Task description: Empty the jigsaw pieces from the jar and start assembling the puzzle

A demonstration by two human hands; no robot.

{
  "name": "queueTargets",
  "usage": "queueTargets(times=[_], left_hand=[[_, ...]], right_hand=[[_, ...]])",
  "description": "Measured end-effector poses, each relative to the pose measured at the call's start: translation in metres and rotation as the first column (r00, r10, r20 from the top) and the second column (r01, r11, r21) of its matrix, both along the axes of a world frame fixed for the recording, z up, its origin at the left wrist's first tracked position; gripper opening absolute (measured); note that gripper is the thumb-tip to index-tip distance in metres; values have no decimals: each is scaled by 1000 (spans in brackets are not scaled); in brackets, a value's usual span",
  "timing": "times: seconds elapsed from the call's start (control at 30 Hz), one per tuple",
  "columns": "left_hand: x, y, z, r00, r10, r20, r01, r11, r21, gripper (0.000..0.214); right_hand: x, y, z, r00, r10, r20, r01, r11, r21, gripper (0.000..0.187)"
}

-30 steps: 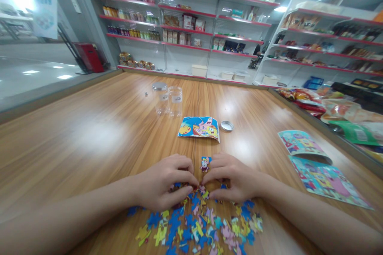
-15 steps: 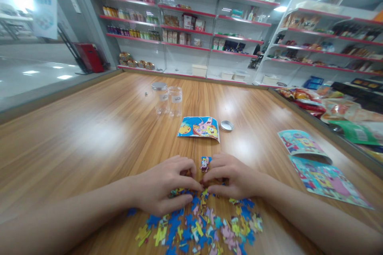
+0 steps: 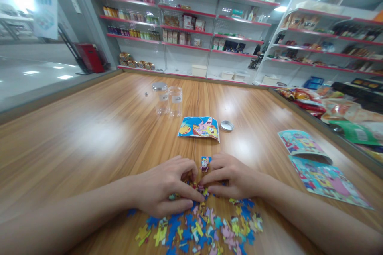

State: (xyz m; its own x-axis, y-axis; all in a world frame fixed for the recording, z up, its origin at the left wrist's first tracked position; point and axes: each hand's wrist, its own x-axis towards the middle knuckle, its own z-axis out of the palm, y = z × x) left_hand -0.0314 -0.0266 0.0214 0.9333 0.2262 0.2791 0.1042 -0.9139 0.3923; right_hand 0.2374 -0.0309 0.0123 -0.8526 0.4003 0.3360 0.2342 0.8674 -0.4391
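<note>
Several loose jigsaw pieces [image 3: 206, 227], blue, yellow and pink, lie spread on the wooden table [image 3: 89, 127] in front of me. My left hand [image 3: 164, 187] and my right hand [image 3: 231, 177] rest at the far edge of this pile, fingertips almost meeting, fingers curled and pinched on small puzzle pieces. A small joined bit of puzzle [image 3: 205, 163] lies just beyond my fingers. Further back lies a cartoon picture card [image 3: 199, 127].
Two clear jars [image 3: 168, 100], one capped, stand behind the card, and a loose metal lid [image 3: 226, 126] lies to its right. Two more picture sheets [image 3: 314, 163] lie at the right. Snack bags [image 3: 338, 115] fill the table's right edge. Shop shelves [image 3: 185, 28] stand behind.
Both hands stayed over the pile's far edge. My left fingers shifted slightly toward me and to the right, nudging pieces. The rest is unchanged.
</note>
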Motion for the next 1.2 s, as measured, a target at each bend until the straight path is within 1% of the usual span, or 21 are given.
queueTargets(times=[0.33,0.47,0.73,0.9,1.07,1.2], left_hand=[[-3,-2,0,999,10,35,-8,997,-75,23],[-2,-3,1,997,42,58,-37,996,-87,18],[-2,-3,-1,995,49,93,-41,996,-81,17],[-1,-2,-3,993,54,102,-45,995,-89,15],[-1,-2,-4,989,95,109,-88,994,-65,16],[0,-2,-4,985,110,130,-101,993,-68,17]], right_hand=[[1,0,-4,1000,-21,-16,21,1000,6,17],[1,0,-3,999,-35,-2,35,999,-2,16],[3,-1,1,1000,-5,5,4,996,88,18],[4,-1,0,1000,16,-16,-15,999,43,18],[4,-2,-1,998,31,-61,-30,999,28,17],[5,-3,-4,997,37,-61,-37,999,8,20]])
